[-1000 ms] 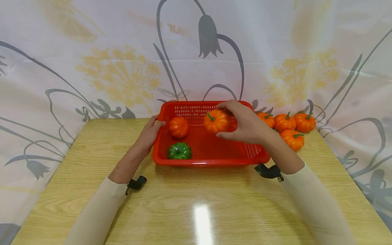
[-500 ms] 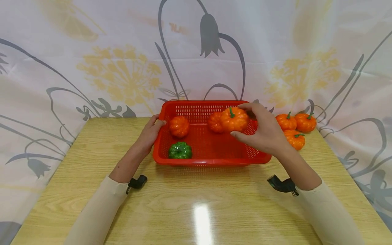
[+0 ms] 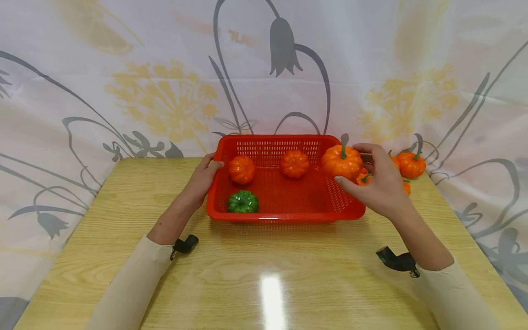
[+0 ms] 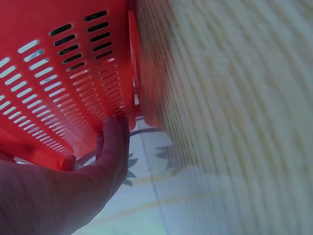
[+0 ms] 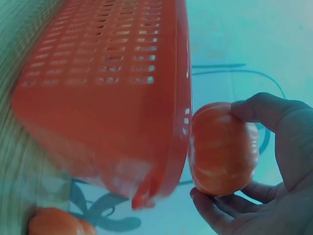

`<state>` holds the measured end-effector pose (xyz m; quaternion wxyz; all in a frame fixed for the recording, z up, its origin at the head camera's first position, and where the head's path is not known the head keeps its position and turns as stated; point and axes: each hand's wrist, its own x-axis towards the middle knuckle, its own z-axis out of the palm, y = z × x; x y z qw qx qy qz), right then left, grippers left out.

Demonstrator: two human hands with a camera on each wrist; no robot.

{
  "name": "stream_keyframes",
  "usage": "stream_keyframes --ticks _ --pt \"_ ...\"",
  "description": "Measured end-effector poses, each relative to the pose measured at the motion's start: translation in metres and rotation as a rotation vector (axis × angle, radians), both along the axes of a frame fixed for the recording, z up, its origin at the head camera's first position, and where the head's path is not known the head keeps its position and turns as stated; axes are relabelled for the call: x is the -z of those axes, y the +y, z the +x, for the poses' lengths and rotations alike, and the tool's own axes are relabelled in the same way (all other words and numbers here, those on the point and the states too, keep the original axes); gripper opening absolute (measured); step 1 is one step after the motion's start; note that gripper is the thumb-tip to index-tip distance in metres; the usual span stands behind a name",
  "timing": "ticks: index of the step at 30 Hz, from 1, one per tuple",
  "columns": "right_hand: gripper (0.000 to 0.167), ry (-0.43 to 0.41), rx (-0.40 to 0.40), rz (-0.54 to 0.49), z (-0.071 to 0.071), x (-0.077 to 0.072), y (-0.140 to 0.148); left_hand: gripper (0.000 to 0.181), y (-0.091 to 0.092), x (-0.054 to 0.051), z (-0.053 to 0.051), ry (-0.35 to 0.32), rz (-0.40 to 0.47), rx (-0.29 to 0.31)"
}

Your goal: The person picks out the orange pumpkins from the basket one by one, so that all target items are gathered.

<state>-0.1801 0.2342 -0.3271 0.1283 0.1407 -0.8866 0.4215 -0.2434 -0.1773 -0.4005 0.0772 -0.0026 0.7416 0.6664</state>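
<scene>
A small orange pumpkin (image 3: 342, 162) with a green stem hangs over the right rim of the red plastic basket (image 3: 284, 217). My right hand (image 3: 381, 181) pinches it between thumb and fingers, and the right wrist view shows the pumpkin (image 5: 222, 149) beside the basket's rim. My left hand (image 3: 200, 180) grips the basket's left rim, thumb over the edge; in the left wrist view its fingers (image 4: 113, 142) lie along the outer slotted wall. Inside the basket are two orange pumpkins, one at the left (image 3: 241, 170) and one at the back (image 3: 294, 164), plus a green pumpkin (image 3: 243, 201) at front left.
Several orange pumpkins (image 3: 411, 165) stand on the wooden table (image 3: 231, 275) right of the basket, partly hidden by my right hand. A patterned cloth (image 3: 165, 68) hangs behind the table. Black wrist mounts (image 3: 396, 260) stick out from the sleeves.
My right hand has carried its orange pumpkin rightward from above the basket's middle to its right rim, uncovering the pumpkin at the back. The left hand has stayed on the rim.
</scene>
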Motion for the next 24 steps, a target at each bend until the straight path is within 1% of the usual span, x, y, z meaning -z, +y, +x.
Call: stream_keyframes --ticks 5,9,13,17,21,24 --pt "0.079 0.012 0.033 -0.029 0.002 0.003 0.013 0.055 -0.001 -0.001 0.0 -0.01 -0.001 0.002" --pt "0.08 0.013 0.073 -0.008 0.004 0.007 0.025 0.054 -0.001 0.0 -0.001 -0.013 0.002 -0.004" --pt "0.079 -0.005 0.112 0.0 0.007 0.012 0.038 0.053 0.0 0.002 -0.002 -0.008 0.01 -0.004" --pt "0.078 0.002 0.137 0.002 0.009 0.016 0.051 0.053 -0.001 0.003 -0.002 -0.005 -0.002 -0.003" --pt "0.079 0.019 0.183 0.025 0.01 0.019 0.063 0.054 -0.001 0.002 -0.001 -0.006 -0.013 -0.004" --pt "0.08 0.011 0.232 0.045 0.012 0.02 0.072 0.054 -0.002 0.001 -0.001 -0.011 -0.011 -0.008"
